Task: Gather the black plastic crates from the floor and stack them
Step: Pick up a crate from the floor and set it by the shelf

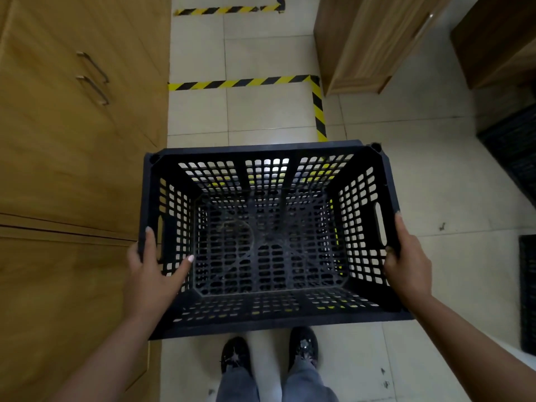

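I hold a black plastic crate (269,239) with perforated walls in front of me, above the tiled floor, its open top facing me. My left hand (153,271) grips its left rim by the handle slot, thumb inside the wall. My right hand (409,262) grips the right rim, fingers around the outside. Another black crate (513,149) lies at the right edge on the floor, partly cut off. A further black crate edge (528,294) shows lower right.
Wooden cabinets (72,140) with metal handles line the left side. A wooden cabinet (365,44) stands ahead on the right, a darker one (499,39) beyond it. Yellow-black hazard tape (243,82) marks the floor tiles. My feet (269,352) stand below the crate.
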Motion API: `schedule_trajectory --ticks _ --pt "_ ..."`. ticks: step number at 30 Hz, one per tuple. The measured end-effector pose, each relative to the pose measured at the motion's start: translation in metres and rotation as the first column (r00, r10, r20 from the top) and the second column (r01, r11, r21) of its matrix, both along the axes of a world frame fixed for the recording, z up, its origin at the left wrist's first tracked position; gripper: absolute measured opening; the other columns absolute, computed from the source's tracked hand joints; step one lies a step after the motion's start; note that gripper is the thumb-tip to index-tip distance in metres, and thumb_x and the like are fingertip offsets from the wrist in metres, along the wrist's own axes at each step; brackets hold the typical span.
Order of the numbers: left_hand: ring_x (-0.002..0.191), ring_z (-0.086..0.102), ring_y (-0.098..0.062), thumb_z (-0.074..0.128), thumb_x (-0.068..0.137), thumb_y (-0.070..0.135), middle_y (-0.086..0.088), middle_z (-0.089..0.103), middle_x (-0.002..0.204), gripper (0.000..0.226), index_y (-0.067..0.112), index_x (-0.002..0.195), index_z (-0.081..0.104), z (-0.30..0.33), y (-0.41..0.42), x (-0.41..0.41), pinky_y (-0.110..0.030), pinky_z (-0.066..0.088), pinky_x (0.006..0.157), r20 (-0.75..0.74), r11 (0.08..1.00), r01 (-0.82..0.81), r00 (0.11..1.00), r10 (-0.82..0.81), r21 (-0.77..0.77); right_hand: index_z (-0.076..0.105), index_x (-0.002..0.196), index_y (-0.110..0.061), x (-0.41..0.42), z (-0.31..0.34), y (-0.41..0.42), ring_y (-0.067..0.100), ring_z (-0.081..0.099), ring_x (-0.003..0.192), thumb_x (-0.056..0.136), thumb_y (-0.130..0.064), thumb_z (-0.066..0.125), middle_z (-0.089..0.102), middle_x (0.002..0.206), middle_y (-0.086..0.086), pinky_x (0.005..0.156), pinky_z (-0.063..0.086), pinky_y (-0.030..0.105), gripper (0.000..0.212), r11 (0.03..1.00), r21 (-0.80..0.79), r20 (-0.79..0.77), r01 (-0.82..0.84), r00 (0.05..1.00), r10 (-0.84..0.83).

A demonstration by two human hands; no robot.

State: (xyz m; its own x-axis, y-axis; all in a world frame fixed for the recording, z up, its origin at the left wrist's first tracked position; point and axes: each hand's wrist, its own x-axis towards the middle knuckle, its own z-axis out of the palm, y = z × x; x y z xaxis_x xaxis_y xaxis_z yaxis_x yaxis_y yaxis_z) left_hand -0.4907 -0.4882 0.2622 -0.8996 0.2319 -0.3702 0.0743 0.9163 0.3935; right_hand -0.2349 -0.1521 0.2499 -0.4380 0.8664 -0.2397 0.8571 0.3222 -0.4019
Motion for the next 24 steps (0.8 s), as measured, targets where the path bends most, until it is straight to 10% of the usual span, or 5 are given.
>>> schedule_trajectory --ticks 24 --pt "0.141 0.011 -0.042 0.054 0.073 0.071 -0.011 -0.023 0.157 0.113 0.023 0.151 -0.012 -0.011 -0.016 0.021 -0.053 0.039 0.102 0.011 0.949 0.174 0.984 -0.177 -0.263 0.009 0.151 -0.03 0.012 0.005 -0.024 0.036 0.055 0.105 0.085 -0.018 0.063 0.041 0.138 0.011 0.065 0.046 0.04 0.086 0.999 -0.007 0.055 -0.049 0.997 0.049"
